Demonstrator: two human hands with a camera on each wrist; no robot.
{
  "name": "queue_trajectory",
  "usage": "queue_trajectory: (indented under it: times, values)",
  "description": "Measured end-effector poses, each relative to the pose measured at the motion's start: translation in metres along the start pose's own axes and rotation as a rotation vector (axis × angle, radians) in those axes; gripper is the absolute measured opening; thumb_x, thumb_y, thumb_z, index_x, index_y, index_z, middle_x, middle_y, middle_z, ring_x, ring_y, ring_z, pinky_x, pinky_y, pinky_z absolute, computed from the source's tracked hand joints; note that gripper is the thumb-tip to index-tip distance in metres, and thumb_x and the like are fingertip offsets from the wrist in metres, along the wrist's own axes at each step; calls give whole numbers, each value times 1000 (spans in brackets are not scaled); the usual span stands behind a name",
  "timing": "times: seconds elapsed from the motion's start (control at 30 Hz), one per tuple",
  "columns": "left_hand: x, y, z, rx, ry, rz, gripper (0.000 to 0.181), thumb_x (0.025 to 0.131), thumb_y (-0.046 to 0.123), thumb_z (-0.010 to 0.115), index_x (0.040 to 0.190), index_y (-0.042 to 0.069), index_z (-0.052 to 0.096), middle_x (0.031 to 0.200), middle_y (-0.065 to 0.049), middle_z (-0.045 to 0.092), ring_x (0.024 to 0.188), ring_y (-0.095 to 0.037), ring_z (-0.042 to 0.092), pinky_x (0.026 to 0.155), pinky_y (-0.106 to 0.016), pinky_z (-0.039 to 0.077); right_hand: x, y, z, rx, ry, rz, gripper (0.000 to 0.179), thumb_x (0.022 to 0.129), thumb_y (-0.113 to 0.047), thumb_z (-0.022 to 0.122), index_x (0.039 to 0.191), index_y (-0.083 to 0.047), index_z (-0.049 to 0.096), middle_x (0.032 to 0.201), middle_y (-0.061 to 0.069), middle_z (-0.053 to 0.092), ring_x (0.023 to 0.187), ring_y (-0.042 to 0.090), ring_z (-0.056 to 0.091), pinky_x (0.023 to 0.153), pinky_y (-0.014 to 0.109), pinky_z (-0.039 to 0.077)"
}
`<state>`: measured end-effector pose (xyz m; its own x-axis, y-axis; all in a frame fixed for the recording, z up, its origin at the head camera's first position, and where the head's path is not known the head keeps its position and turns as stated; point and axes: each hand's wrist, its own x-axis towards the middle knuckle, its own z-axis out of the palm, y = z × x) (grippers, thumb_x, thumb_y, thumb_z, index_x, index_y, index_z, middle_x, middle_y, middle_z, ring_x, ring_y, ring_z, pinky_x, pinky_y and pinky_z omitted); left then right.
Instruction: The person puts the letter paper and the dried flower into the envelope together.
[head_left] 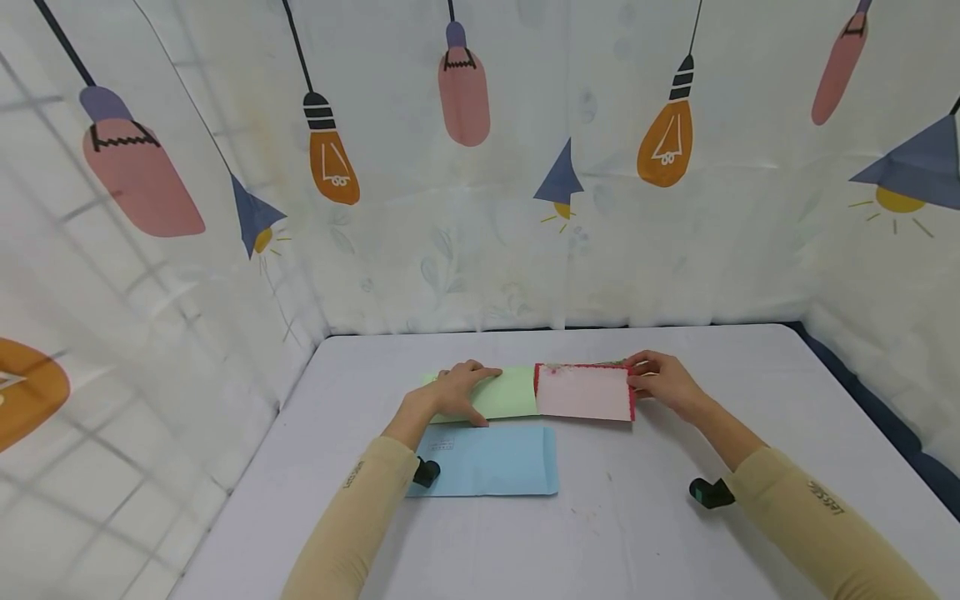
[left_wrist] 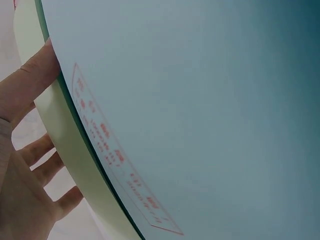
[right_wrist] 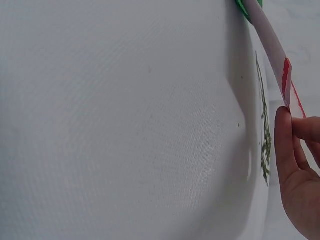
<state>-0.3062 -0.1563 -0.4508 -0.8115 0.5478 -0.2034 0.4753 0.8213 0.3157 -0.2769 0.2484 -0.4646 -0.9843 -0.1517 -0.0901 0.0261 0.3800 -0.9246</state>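
Observation:
In the head view, a pale green paper piece, perhaps an envelope [head_left: 513, 393], lies across the middle of the table. My left hand [head_left: 453, 392] rests on its left part with fingers spread, the thumb at its near edge. A pink card [head_left: 585, 393] with a red border adjoins its right edge; whether they overlap I cannot tell. At the card's right end my right hand [head_left: 667, 383] pinches the edge between thumb and fingers, and the right wrist view shows this card edge [right_wrist: 286, 80] raised. Nearer me lies a light blue envelope [head_left: 495, 467], its red print visible in the left wrist view.
A dried green sprig [right_wrist: 265, 135] lies on the white table [head_left: 600, 517] beyond the right hand, partly hidden by the card in the head view. A white curtain [head_left: 480, 250] printed with lamps hangs behind the table. Dark wrist cameras sit at both sleeves.

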Motion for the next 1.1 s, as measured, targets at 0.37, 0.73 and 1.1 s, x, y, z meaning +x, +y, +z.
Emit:
queue_trajectory:
  times: [0.37, 0.73, 1.1]
  values:
    - [1, -1, 1, 10, -6, -9, 94, 79, 41, 90, 159, 28, 41, 154, -11, 41, 140, -32, 38, 111, -63, 29, -1, -2, 2, -86, 57, -43, 33, 98, -4, 68, 129, 6, 60, 115, 24, 64, 88, 25, 69, 78, 34, 60]
    - [0, -1, 0, 3, -1, 2, 94, 79, 41, 90, 158, 27, 42, 151, -10, 42, 138, -31, 39, 110, -61, 31, 0, -4, 1, -141, 55, -59, 28, 96, -3, 71, 122, 7, 65, 106, 18, 69, 85, 24, 69, 76, 34, 60]
    - [0, 0, 0, -4, -5, -9, 94, 79, 41, 90, 158, 27, 42, 151, -10, 42, 138, -31, 39, 110, -60, 31, 1, -4, 2, -158, 83, -59, 28, 98, -5, 68, 123, 6, 65, 107, 23, 69, 79, 21, 71, 74, 29, 59]
